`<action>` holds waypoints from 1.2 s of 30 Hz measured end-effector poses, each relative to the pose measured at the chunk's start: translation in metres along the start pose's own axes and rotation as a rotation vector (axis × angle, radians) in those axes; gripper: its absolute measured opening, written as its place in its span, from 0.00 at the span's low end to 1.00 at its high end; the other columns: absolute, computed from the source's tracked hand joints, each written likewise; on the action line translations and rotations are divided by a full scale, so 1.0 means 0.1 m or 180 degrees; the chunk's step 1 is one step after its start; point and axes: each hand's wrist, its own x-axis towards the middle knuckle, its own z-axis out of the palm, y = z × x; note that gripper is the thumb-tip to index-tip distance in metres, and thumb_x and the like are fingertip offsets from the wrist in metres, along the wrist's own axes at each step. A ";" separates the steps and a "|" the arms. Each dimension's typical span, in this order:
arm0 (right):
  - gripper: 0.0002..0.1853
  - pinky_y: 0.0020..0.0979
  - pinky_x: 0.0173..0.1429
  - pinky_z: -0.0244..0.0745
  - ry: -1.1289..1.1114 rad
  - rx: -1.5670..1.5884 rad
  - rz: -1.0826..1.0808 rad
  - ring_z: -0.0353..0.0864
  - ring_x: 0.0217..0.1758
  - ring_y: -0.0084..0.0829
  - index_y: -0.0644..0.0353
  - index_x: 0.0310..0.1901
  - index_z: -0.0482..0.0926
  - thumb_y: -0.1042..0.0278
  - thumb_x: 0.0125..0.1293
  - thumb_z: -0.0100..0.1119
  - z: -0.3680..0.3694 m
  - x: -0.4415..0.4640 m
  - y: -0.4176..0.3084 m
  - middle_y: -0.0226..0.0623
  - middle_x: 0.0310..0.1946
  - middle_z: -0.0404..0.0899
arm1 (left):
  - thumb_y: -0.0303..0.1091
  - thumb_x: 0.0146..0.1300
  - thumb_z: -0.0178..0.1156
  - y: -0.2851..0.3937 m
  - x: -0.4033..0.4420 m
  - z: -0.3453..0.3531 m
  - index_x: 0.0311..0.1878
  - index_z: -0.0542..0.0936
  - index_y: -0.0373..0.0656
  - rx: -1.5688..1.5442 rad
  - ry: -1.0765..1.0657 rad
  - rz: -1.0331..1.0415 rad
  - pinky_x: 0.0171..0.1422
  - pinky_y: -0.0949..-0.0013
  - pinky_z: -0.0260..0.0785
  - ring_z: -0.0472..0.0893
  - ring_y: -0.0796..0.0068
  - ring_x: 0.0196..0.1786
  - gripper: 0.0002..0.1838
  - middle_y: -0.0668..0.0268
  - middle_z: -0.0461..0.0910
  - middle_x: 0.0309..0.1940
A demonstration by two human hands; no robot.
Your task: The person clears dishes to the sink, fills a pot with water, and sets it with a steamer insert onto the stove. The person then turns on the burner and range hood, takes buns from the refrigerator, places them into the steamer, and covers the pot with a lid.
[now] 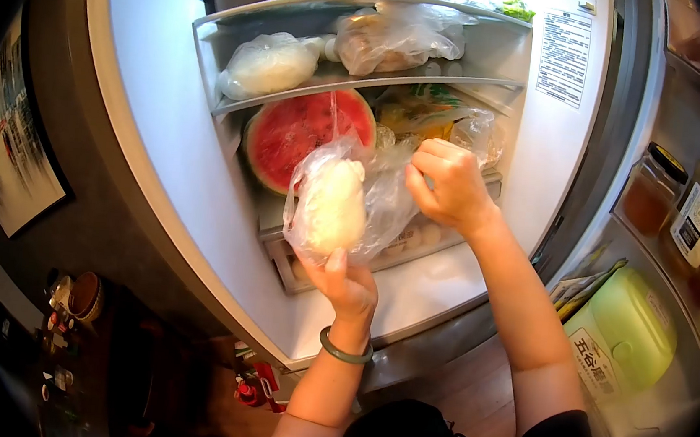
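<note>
My left hand (339,285) holds a clear plastic bag (389,210) from below, fingers closed around its bottom. Inside the bag lies a cream-white, bun-like lump (334,209); its exact kind is unclear. To the right, my right hand (450,186) is closed in a pinch on the bag's loose, gathered end. Both hands are in front of the open fridge's lower compartment. Just behind the bag stands a cut watermelon half (307,134), its red face turned toward me and partly covered by the bag.
Bagged food, including a white bundle (270,66) and a brownish one (384,41), rests on the shelf above. Behind my right hand is a yellow-green package (427,116). The door at right holds a dark-lidded jar (654,189) and a green container (626,329).
</note>
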 end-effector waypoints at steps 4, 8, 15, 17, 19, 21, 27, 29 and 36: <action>0.08 0.36 0.40 0.77 -0.1713 -0.1743 0.1160 0.80 0.36 0.44 0.61 0.24 0.80 0.68 0.52 0.54 0.27 -0.02 0.27 0.44 0.30 0.80 | 0.41 0.52 0.49 0.22 -0.18 -0.13 0.59 0.66 0.36 -0.0688 0.0478 -0.0650 0.60 0.55 0.63 0.71 0.60 0.57 0.30 0.58 0.71 0.54; 0.08 0.38 0.46 0.75 -0.1912 -0.2142 0.0833 0.79 0.41 0.44 0.63 0.28 0.80 0.71 0.54 0.51 0.50 0.06 0.70 0.48 0.35 0.79 | 0.41 0.52 0.49 0.41 -0.39 -0.23 0.57 0.68 0.34 -0.0588 0.0401 -0.1115 0.59 0.55 0.64 0.72 0.60 0.55 0.30 0.57 0.73 0.52; 0.30 0.38 0.61 0.67 -0.2506 -0.2053 0.1874 0.69 0.60 0.47 0.60 0.55 0.72 0.50 0.52 0.56 0.73 0.32 1.05 0.50 0.55 0.71 | 0.37 0.47 0.50 0.47 -0.65 -0.51 0.63 0.58 0.34 -0.0524 0.0063 -0.1667 0.65 0.60 0.59 0.68 0.58 0.60 0.36 0.52 0.66 0.58; 0.30 0.37 0.60 0.67 -0.2513 -0.2013 0.2201 0.70 0.60 0.45 0.59 0.54 0.74 0.47 0.52 0.54 0.82 0.44 1.08 0.50 0.54 0.72 | 0.37 0.47 0.51 0.49 -0.66 -0.54 0.63 0.58 0.34 -0.0507 -0.0080 -0.1736 0.66 0.61 0.59 0.68 0.57 0.60 0.37 0.51 0.66 0.58; 0.30 0.36 0.60 0.67 -0.2536 -0.1966 0.2556 0.71 0.59 0.44 0.58 0.52 0.76 0.45 0.52 0.53 0.87 0.49 1.05 0.51 0.54 0.73 | 0.37 0.46 0.52 0.53 -0.64 -0.54 0.64 0.56 0.35 -0.0521 -0.0097 -0.1830 0.66 0.61 0.58 0.67 0.58 0.61 0.39 0.52 0.65 0.58; 0.31 0.33 0.59 0.68 -0.2264 -0.2023 0.2919 0.73 0.58 0.41 0.59 0.49 0.79 0.41 0.52 0.52 0.85 0.54 0.97 0.48 0.52 0.75 | 0.37 0.45 0.54 0.57 -0.62 -0.54 0.65 0.55 0.37 -0.0532 -0.0134 -0.1938 0.66 0.61 0.57 0.65 0.60 0.61 0.40 0.53 0.63 0.58; 0.34 0.31 0.59 0.68 -0.2413 -0.1795 0.3131 0.73 0.58 0.37 0.54 0.50 0.79 0.40 0.43 0.61 0.85 0.55 1.09 0.40 0.54 0.75 | 0.37 0.44 0.54 0.60 -0.61 -0.56 0.64 0.55 0.37 -0.0463 -0.0214 -0.2004 0.64 0.63 0.60 0.67 0.61 0.60 0.41 0.53 0.64 0.56; 0.34 0.31 0.59 0.68 -0.2388 -0.1643 0.3188 0.73 0.58 0.38 0.55 0.49 0.79 0.40 0.42 0.62 0.85 0.56 1.09 0.42 0.53 0.75 | 0.37 0.44 0.54 0.57 -0.61 -0.58 0.64 0.56 0.37 -0.0465 -0.0237 -0.1945 0.64 0.64 0.60 0.67 0.62 0.59 0.40 0.53 0.64 0.55; 0.32 0.34 0.58 0.68 -0.1781 -0.1005 0.2758 0.72 0.57 0.44 0.59 0.45 0.80 0.42 0.42 0.63 1.30 0.17 1.68 0.52 0.52 0.74 | 0.37 0.44 0.54 0.57 -0.64 -0.59 0.64 0.56 0.36 -0.0485 -0.0209 -0.1945 0.64 0.65 0.59 0.68 0.62 0.58 0.40 0.54 0.65 0.55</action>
